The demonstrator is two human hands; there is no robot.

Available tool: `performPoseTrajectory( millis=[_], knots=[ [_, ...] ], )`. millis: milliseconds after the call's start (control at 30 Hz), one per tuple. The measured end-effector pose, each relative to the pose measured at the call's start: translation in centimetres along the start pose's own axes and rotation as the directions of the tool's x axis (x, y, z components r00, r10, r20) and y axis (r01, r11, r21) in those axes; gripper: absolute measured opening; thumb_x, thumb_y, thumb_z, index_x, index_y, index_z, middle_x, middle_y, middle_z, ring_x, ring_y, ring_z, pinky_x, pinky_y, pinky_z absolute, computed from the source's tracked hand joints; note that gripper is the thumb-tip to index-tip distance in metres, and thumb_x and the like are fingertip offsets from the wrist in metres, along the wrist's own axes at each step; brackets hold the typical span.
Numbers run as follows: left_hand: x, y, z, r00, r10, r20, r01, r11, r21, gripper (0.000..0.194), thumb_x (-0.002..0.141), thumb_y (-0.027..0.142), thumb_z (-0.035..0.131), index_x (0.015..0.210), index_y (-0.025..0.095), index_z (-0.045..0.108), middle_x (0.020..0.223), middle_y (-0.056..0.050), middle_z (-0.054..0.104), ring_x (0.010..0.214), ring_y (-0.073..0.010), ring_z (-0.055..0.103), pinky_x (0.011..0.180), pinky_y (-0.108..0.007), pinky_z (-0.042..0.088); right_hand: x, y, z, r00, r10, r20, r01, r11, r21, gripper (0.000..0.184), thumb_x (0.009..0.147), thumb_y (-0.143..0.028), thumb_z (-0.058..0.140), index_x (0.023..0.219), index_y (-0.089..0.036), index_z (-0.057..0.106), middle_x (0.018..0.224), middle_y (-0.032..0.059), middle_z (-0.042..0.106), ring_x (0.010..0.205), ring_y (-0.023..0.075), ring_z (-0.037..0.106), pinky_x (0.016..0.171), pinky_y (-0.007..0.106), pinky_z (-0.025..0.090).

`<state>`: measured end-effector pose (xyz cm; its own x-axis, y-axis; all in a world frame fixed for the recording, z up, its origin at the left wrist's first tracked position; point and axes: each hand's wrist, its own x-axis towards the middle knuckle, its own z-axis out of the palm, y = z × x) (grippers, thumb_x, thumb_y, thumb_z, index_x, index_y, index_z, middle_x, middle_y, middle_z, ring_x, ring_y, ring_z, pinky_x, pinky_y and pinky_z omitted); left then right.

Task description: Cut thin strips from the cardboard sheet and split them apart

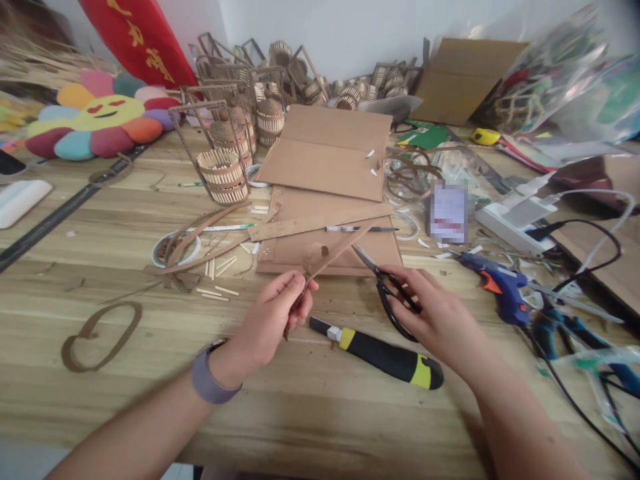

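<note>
My left hand (pixel 280 313) pinches a narrow brown cardboard strip (pixel 343 252), which slants up to the right over the cardboard sheets. In my right hand (pixel 433 313) is a pair of black-handled scissors (pixel 395 293), its blades pointing up and left close to the strip's far end. Whether the blades touch the strip I cannot tell. Below and between my hands lies a black and yellow-green utility knife (pixel 390 357), blade towards the left. Behind the strip, a pen (pixel 363 229) rests on the lower cardboard sheet (pixel 300 257), beside a wider cardboard strip (pixel 320 223).
Small stick-sided buckets (pixel 223 177) stand at the back left. Rolls of tape (pixel 176 250) and short wooden sticks (pixel 225 267) lie left of centre. To the right are a blue glue gun (pixel 500 287), pliers (pixel 565 333), a power strip (pixel 517 217) and trailing cables.
</note>
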<state>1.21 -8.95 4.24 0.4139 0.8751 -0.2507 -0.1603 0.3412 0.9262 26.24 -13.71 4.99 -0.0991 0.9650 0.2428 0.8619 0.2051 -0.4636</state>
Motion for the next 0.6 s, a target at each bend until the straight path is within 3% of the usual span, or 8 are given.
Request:
performPoseTrajectory(
  millis=[100,267,600],
  knots=[
    [0.0,0.0,0.1,1.000,-0.003,-0.005,0.003,1.000,-0.014,0.037,0.090,0.053,0.055,0.085,0.016,0.059,0.051,0.007,0.043,0.045,-0.0066,0.032,0.045,-0.020,0.023,0.0,-1.2,-0.4,0.998,-0.052,-0.021,0.052,0.999,-0.014,0.039,0.088,-0.028,0.055,0.126,-0.025,0.058,0.093,0.0041,0.064,0.062,0.0145,0.060,0.056,0.026,0.051],
    [0.0,0.1,0.1,0.999,0.038,-0.027,-0.041,0.995,-0.090,0.035,0.089,0.051,0.058,0.084,0.017,0.058,0.051,0.008,0.041,0.044,-0.0060,0.030,0.046,-0.019,0.025,-0.3,-2.5,-0.6,0.993,-0.106,0.046,0.109,0.992,-0.058,0.050,0.085,-0.029,0.060,0.134,-0.026,0.053,0.087,0.0024,0.062,0.069,0.0159,0.063,0.053,0.024,0.049],
    [-0.2,0.0,0.4,0.998,0.048,-0.035,-0.043,0.991,0.130,0.037,0.093,0.053,0.050,0.084,0.018,0.055,0.055,0.007,0.046,0.048,-0.0072,0.034,0.046,-0.020,0.024,-1.4,-3.3,1.4,0.988,-0.129,0.080,0.125,0.990,0.059,0.049,0.091,-0.027,0.055,0.140,-0.031,0.051,0.082,-0.0001,0.060,0.060,0.0099,0.059,0.055,0.018,0.050]
  ],
)
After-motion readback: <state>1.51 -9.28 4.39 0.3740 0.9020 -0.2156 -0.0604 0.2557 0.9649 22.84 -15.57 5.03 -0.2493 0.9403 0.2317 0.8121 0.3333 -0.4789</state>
